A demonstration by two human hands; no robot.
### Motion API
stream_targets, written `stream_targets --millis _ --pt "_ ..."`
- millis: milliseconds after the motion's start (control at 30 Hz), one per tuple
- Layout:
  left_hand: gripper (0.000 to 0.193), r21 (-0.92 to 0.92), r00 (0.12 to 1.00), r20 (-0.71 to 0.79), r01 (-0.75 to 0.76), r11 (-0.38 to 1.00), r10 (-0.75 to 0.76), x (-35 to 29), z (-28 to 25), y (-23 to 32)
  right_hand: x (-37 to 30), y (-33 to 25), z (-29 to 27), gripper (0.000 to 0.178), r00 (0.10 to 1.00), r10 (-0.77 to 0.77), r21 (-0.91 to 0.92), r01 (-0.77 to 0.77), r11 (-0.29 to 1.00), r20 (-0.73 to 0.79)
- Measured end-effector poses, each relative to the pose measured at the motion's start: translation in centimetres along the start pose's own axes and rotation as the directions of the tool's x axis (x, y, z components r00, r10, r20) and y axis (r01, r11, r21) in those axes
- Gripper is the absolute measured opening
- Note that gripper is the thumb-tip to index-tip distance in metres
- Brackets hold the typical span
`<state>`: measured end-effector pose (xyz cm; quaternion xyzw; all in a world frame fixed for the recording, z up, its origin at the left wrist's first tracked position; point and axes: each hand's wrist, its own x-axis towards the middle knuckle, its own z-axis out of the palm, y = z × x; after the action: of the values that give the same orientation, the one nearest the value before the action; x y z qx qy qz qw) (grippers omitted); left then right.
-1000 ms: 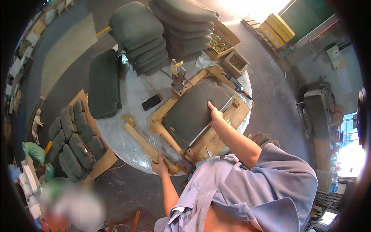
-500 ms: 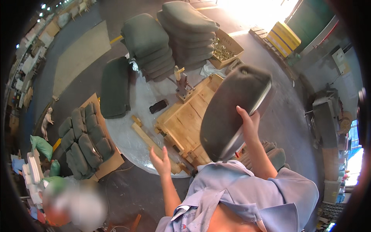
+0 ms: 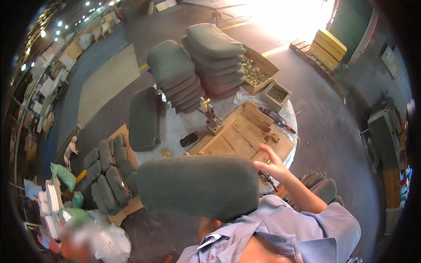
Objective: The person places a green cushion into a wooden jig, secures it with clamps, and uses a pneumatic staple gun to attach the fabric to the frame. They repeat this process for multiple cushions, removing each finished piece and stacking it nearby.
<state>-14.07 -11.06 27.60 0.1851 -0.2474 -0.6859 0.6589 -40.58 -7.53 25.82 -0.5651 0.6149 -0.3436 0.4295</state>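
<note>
A grey-green upholstered seat cushion (image 3: pixel 197 186) hangs level in front of me, low over the front of the table. My left hand (image 3: pixel 194 153) is mostly hidden behind it; its fingertips curl over the cushion's upper edge. At the cushion's right corner is my right hand (image 3: pixel 272 167), fingers apart, the lower fingertips touching or nearly touching the corner. Beyond the cushion lies a wooden frame jig (image 3: pixel 232 138), its near part covered. A toggle clamp (image 3: pixel 211 118) with a yellowish handle stands at the jig's left side.
Two cushion stacks (image 3: pixel 173 74) rise at the back, with another cushion (image 3: pixel 144 118) beside them. A box of metal fittings (image 3: pixel 261 70), a small screw tray (image 3: pixel 276 94) and a power driver (image 3: pixel 276 118) lie to the right. A black phone-like object (image 3: pixel 189 140) rests on the plastic-covered table.
The cushion has swung from upright at the right to level at the front left. My left hand, empty before, now grips it from behind; my right hand has loosened at its corner.
</note>
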Motion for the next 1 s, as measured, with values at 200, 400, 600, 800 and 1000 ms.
stream_targets --millis 200,400,600,800,1000 --pt "0.063 0.286 0.997 -0.050 0.072 0.956 -0.060 0.8 -2.3 -1.0 0.5 -3.6 6.5 0.081 0.860 0.100 0.784 -0.499 0.368 0.500" --pt "0.060 0.738 0.981 0.104 0.036 0.674 -0.166 5.0 -2.9 -5.4 11.2 -21.2 19.4 0.016 0.318 -0.480 0.023 0.815 0.579 0.818" --pt "0.056 0.894 0.936 0.232 -0.097 0.437 -0.266 4.9 -7.7 -12.7 13.6 2.9 28.5 0.019 0.548 -0.093 -0.244 0.511 0.824 0.831" --pt "0.053 0.889 0.903 0.327 -0.194 0.415 -0.278 4.1 -9.8 -18.5 12.9 1.4 28.0 0.026 0.496 0.246 -0.488 0.449 0.748 0.833" --pt "0.050 0.900 0.915 0.318 -0.209 0.382 -0.249 3.3 -9.7 -18.4 13.2 0.9 33.4 0.046 0.540 0.216 -0.512 0.487 0.708 0.813"
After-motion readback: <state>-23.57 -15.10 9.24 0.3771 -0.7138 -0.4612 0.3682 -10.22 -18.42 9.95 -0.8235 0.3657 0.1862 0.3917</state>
